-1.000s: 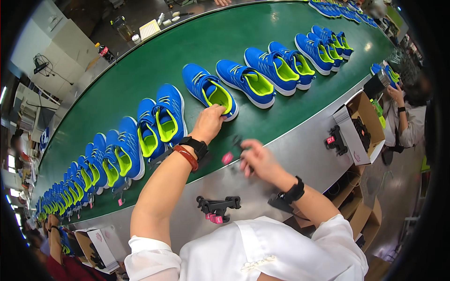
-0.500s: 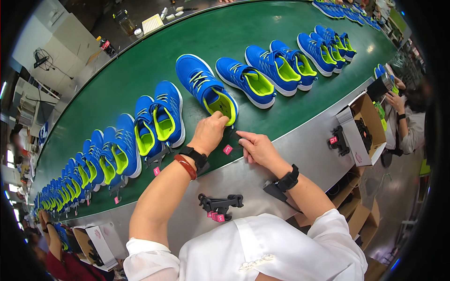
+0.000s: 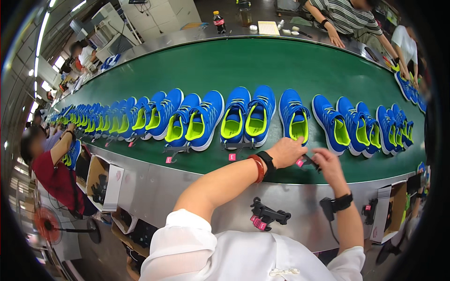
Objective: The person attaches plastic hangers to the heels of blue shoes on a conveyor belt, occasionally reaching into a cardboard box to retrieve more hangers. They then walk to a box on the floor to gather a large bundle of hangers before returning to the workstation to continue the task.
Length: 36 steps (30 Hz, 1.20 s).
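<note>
My left hand (image 3: pixel 287 152) is closed on the heel of a blue sneaker (image 3: pixel 294 107) with a lime lining, standing on the green belt (image 3: pixel 197 61). A black shoe hanger (image 3: pixel 310 162) with a pink tag (image 3: pixel 300 162) lies against the heel, beside the left fingers. At the hanger's right end is my right hand (image 3: pixel 329 167); its fingers are bent and smeared by motion, so their grip is unclear. Left of this sneaker stands a sneaker pair (image 3: pixel 248 114) with a tagged black hanger (image 3: pixel 236 145) across its heels.
A pile of black hangers (image 3: pixel 268 214) lies on the metal ledge (image 3: pixel 187 187) before me. More blue sneakers (image 3: pixel 89 117) line the belt leftward, others (image 3: pixel 358 126) rightward. Cartons (image 3: pixel 105 182) stand below the ledge. Co-workers (image 3: pixel 349 18) are at both sides; a bottle (image 3: pixel 219 22) stands beyond the belt.
My view has turned left, so the scene sits further right. My left hand stays at the same sneaker's heel. My right hand has risen and its fingers have bent beside the hanger.
</note>
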### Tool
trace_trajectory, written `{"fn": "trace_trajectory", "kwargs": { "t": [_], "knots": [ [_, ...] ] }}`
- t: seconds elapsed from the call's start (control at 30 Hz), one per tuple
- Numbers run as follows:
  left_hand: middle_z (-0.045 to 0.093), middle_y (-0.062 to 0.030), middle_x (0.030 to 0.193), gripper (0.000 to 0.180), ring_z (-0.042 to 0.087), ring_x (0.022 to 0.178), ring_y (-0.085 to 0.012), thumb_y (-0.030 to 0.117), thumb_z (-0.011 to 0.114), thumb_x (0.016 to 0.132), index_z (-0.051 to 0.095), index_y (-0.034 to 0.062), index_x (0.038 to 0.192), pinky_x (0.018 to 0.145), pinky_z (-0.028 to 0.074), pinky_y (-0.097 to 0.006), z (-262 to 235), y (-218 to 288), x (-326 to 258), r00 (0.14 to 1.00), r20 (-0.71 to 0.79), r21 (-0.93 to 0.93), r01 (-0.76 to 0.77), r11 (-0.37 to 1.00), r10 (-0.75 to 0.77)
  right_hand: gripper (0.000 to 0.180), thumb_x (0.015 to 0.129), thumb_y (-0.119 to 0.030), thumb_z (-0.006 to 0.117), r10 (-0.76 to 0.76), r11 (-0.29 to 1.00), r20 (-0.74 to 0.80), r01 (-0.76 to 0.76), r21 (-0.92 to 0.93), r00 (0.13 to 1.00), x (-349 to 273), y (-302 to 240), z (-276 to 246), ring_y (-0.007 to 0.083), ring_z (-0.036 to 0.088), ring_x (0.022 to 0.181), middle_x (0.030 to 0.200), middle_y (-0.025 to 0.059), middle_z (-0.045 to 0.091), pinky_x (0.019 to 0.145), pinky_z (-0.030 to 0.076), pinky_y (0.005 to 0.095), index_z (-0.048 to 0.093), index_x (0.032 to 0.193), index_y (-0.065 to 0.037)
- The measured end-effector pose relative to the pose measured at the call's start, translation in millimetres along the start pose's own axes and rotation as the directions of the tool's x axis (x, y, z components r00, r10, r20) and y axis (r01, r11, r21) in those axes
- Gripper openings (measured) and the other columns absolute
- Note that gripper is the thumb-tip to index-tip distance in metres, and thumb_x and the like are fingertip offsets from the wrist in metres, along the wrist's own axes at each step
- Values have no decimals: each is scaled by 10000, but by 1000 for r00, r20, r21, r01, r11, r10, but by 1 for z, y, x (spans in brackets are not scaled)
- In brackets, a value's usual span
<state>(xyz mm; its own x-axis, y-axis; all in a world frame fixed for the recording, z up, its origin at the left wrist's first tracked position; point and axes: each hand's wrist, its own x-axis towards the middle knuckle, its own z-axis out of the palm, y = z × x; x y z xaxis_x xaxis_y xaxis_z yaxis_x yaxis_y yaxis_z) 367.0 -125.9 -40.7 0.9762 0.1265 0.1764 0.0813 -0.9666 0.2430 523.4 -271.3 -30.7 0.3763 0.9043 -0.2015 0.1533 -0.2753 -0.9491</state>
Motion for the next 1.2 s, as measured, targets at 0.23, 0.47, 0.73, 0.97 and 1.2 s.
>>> {"fn": "trace_trajectory", "kwargs": {
  "t": [0.23, 0.47, 0.73, 0.97, 1.2],
  "knots": [
    [605, -198, 910, 480, 639, 730, -353, 60, 509, 801, 483, 110, 1278, 634, 531, -430, -24, 16, 1, 984, 53, -45, 173, 984, -170, 428, 606, -34, 760, -298, 322, 131, 229, -918, 945, 8, -16, -100, 353, 528, 1035, 1095, 154, 562, 880, 456, 412, 591, 999, -7],
    [613, -201, 901, 388, 626, 822, -394, 26, 491, 786, 626, 124, 1136, 719, 504, -479, -23, 1, -22, 927, 130, -126, 368, 921, -352, 340, 719, -177, 738, -387, 548, 236, 428, -718, 891, 24, -11, -42, 322, 585, 939, 992, 105, 610, 791, 480, 398, 611, 1007, -49],
    [647, -206, 910, 317, 647, 848, -356, 72, 456, 833, 675, 97, 1062, 746, 517, -446, -26, 6, -11, 915, 193, -126, 382, 916, -355, 308, 770, -267, 720, -385, 421, 267, 426, -801, 883, 22, -9, -27, 304, 584, 802, 882, 109, 575, 675, 460, 410, 580, 952, -62],
    [659, -212, 828, 253, 642, 768, -380, 83, 527, 837, 691, 87, 1030, 694, 502, -471, -18, 3, -11, 925, 112, -157, 378, 912, -364, 246, 744, -323, 710, -455, 198, 384, 512, -836, 803, 31, -25, -26, 274, 586, 758, 775, 65, 556, 629, 451, 406, 591, 822, -123],
    [651, -203, 853, 214, 629, 804, -376, 119, 551, 858, 684, 88, 1023, 709, 491, -459, -18, -2, -14, 924, 151, -203, 378, 903, -352, 251, 689, -294, 746, -381, 98, 430, 498, -861, 818, 40, -30, -7, 263, 586, 715, 713, 50, 558, 621, 434, 394, 599, 797, -122]
  ]
}}
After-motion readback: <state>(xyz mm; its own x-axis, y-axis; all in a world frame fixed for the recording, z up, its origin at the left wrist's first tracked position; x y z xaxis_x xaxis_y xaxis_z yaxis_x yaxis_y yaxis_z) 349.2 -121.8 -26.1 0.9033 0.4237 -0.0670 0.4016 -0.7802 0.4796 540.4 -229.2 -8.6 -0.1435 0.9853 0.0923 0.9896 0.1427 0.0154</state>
